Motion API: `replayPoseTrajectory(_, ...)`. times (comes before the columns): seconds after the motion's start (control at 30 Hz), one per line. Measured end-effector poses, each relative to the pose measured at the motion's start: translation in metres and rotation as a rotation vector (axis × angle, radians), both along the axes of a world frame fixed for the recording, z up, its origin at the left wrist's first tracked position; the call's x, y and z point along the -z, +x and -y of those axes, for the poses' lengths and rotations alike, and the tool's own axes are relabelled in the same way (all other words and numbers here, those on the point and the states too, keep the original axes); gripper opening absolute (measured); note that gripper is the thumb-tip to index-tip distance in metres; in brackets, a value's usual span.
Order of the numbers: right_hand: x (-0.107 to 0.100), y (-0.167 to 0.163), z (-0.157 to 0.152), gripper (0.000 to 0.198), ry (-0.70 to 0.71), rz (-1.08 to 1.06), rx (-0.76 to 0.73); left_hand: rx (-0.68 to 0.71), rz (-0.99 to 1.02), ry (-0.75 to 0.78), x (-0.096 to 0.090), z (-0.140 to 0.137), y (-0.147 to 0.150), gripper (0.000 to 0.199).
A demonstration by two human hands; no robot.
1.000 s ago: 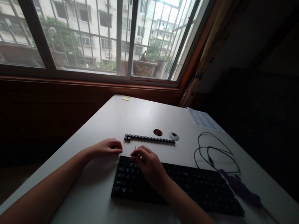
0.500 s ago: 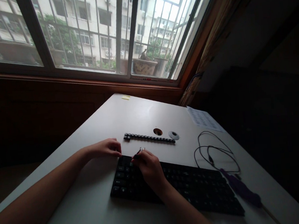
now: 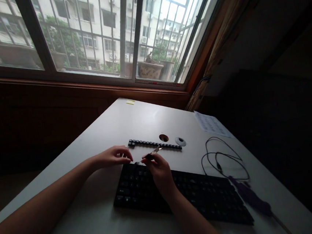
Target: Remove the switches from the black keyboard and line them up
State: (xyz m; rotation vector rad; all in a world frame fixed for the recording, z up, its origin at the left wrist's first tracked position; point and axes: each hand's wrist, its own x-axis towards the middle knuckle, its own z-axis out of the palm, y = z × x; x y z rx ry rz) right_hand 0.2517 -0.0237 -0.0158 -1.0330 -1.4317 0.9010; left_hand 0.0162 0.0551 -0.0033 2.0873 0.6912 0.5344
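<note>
A black keyboard point(image 3: 207, 193) lies at a slant across the table. My right hand point(image 3: 159, 170) is over its upper left part, fingers pinched on a small keycap puller point(image 3: 149, 156) with a dark middle and metal ends. The puller's lower end reaches toward a dark keycap point(image 3: 137, 164) at the keyboard's top left edge; whether it grips that cap is too small to tell. Beside that corner my left hand point(image 3: 117, 155) has its thumb and curled fingers apart, nothing visible between them. Beyond the hands, several removed keycaps point(image 3: 150, 144) stand in a slanted row.
Behind the keycap row are a round table hole point(image 3: 164, 138) and its grey ring cover point(image 3: 180, 141). On the right lie a looped black cable point(image 3: 207, 152), a purple-headed duster or brush point(image 3: 252, 198) and printed paper point(image 3: 212, 123). A yellow note point(image 3: 130, 102) sits near the far edge.
My right hand has lifted slightly and tilted the puller, whose upper end now points right toward the keycap row. My left hand's fingers have opened and shifted right, nearer the keyboard corner.
</note>
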Motion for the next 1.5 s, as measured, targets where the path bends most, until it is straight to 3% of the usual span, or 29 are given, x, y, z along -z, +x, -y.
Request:
replayPoseTrajectory(0.17,-0.001,0.0,0.001,0.02,-0.036,-0.059,0.002,0.045,0.056,-0.004,-0.005,0.011,0.012,0.027)
replayPoseTrajectory(0.43,0.0,-0.001,0.001,0.016,-0.039,-0.125,-0.067,0.078,0.256,-0.418,0.009,0.012,0.021,0.033)
replayPoseTrajectory(0.6,0.004,-0.002,0.0,0.016,-0.043,-0.178,-0.087,0.062,0.296,-0.552,0.008,0.016,0.022,0.036)
replayPoseTrajectory(1.07,0.003,-0.001,-0.001,0.015,-0.081,-0.206,-0.064,0.112,0.209,-0.509,0.01,0.013,0.02,0.04)
replayPoseTrajectory(1.5,0.003,-0.001,0.0,0.021,-0.119,-0.268,-0.021,0.052,0.289,-0.524,0.014,0.01,0.017,0.031)
